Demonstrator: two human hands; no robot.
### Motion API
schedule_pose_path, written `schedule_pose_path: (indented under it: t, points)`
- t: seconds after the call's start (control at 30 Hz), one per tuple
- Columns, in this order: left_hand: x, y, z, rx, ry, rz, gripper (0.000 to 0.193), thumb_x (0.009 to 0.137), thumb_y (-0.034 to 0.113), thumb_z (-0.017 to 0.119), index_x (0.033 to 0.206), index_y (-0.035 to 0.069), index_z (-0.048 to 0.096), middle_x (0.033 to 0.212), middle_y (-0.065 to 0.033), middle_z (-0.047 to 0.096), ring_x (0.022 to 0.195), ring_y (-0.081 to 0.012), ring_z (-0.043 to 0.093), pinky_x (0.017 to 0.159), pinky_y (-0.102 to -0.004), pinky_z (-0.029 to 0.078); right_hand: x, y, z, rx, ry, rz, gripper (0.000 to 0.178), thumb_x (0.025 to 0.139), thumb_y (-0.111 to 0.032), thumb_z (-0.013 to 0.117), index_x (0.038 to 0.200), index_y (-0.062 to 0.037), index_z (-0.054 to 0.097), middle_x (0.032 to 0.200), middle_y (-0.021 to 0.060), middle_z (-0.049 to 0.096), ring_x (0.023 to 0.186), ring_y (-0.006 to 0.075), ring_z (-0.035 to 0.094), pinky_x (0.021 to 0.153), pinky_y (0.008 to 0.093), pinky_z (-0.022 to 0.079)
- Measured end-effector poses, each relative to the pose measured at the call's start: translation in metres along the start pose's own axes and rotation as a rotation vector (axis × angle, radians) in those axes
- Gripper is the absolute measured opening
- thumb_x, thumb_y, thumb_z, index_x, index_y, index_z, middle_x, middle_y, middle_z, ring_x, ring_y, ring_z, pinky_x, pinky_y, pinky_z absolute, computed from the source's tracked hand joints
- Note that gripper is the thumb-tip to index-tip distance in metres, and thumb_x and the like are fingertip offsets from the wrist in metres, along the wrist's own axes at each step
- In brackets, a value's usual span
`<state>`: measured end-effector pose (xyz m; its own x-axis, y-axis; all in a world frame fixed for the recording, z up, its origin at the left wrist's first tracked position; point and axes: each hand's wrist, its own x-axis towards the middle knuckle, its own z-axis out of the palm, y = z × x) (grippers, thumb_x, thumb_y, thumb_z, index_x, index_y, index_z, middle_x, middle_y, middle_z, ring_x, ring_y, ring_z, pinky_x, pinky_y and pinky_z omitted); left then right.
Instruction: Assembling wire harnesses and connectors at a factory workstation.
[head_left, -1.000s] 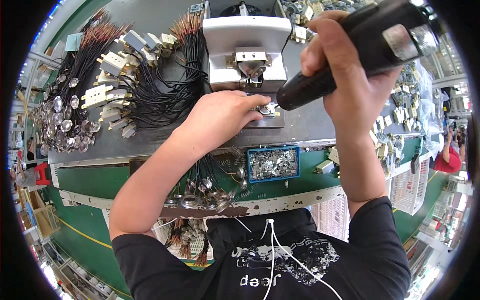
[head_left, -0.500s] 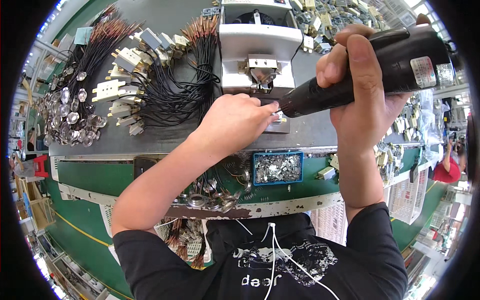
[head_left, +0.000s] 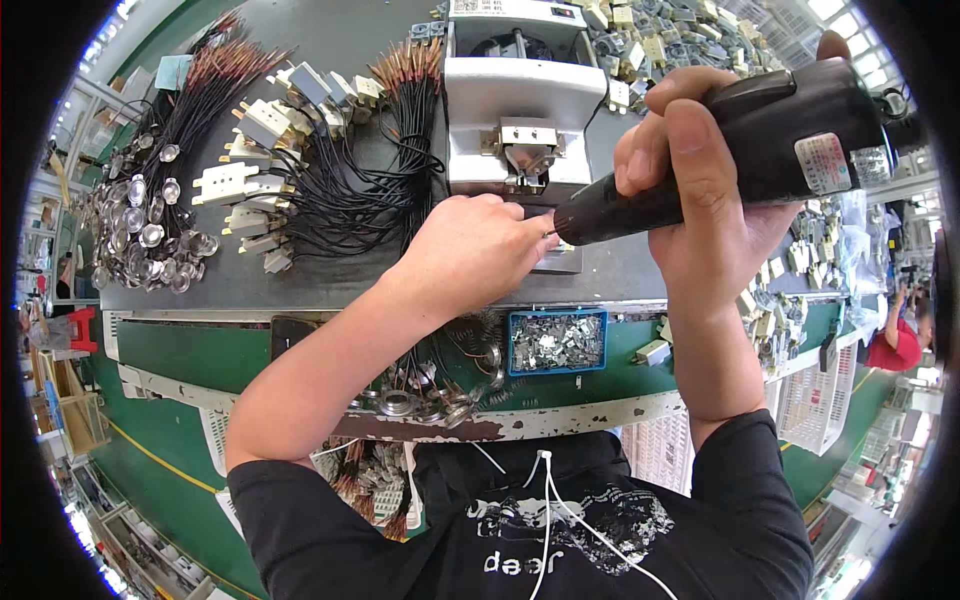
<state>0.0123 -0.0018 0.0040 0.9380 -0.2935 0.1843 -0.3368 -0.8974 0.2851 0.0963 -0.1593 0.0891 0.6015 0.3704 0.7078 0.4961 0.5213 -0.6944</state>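
Note:
My right hand is wrapped round a black electric screwdriver, tilted so its narrow end points left and down. That tip meets the fingers of my left hand, which are closed in a pinch above a small metal block. A pale edge of a part shows beside the fingertips on the block; most of it is hidden by the hand and the tool. Just behind them stands a silver bench machine with a metal head.
Left lie black cables with pale plugs and round metal caps. A blue tray of small metal pieces sits near the front edge. Plug housings are heaped at the back right. A person in red is far right.
The screwdriver and my right hand have shifted slightly left and down, with the tip still at my left fingers. My left hand stays almost in place.

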Motion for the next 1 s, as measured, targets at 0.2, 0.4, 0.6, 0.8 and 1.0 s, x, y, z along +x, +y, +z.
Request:
schedule_pose_path:
  t: [0.2,0.4,0.6,0.8,1.0]
  points:
    - [-0.002,-0.004,0.003,-0.023,0.003,-0.002,0.024,0.096,0.032,0.065,0.107,0.012,0.071,0.080,-0.0090,0.070,0.080,-0.0297,0.071,0.069,-0.0428,0.056,-0.004,-0.003,0.004,0.011,-0.004,0.051,0.091,0.098,-0.002,0.064,0.163,-0.0162,0.001,0.105,0.0183,0.063,0.063,0.0159,0.062,0.059,0.0324,0.054]
    - [-0.001,-0.008,0.007,-0.128,0.032,-0.046,0.031,0.092,0.033,0.069,0.116,0.013,0.070,0.089,-0.0078,0.072,0.089,-0.0289,0.071,0.075,-0.0408,0.057,-0.004,0.006,-0.008,-0.052,0.074,0.131,0.068,0.098,0.003,0.062,0.155,-0.0053,0.027,0.098,0.0166,0.066,0.063,0.0164,0.062,0.059,0.0320,0.053]
    - [0.001,-0.006,0.004,-0.133,-0.030,-0.090,0.030,0.092,0.034,0.070,0.116,0.015,0.070,0.093,-0.0081,0.073,0.092,-0.0288,0.071,0.076,-0.0405,0.058,-0.005,0.017,-0.020,-0.073,0.072,0.186,0.098,0.097,0.005,0.064,0.164,-0.0177,-0.003,0.100,0.0165,0.067,0.064,0.0171,0.064,0.058,0.0319,0.054]
    - [-0.001,-0.006,0.004,-0.125,-0.045,-0.100,0.030,0.093,0.035,0.068,0.118,0.017,0.069,0.092,-0.0075,0.072,0.092,-0.0288,0.071,0.077,-0.0416,0.057,-0.009,0.018,-0.012,-0.154,0.029,0.095,0.091,0.096,0.004,0.066,0.163,-0.0105,0.006,0.099,0.0157,0.068,0.065,0.0170,0.065,0.058,0.0309,0.055]
    - [0.003,-0.007,0.003,-0.134,-0.057,-0.078,0.030,0.093,0.033,0.069,0.118,0.015,0.067,0.095,-0.0086,0.072,0.093,-0.0295,0.070,0.077,-0.0420,0.057,-0.009,0.027,-0.020,-0.199,0.096,0.082,0.043,0.095,0.003,0.069,0.134,0.0047,0.051,0.094,0.0131,0.069,0.065,0.0158,0.066,0.057,0.0287,0.054]
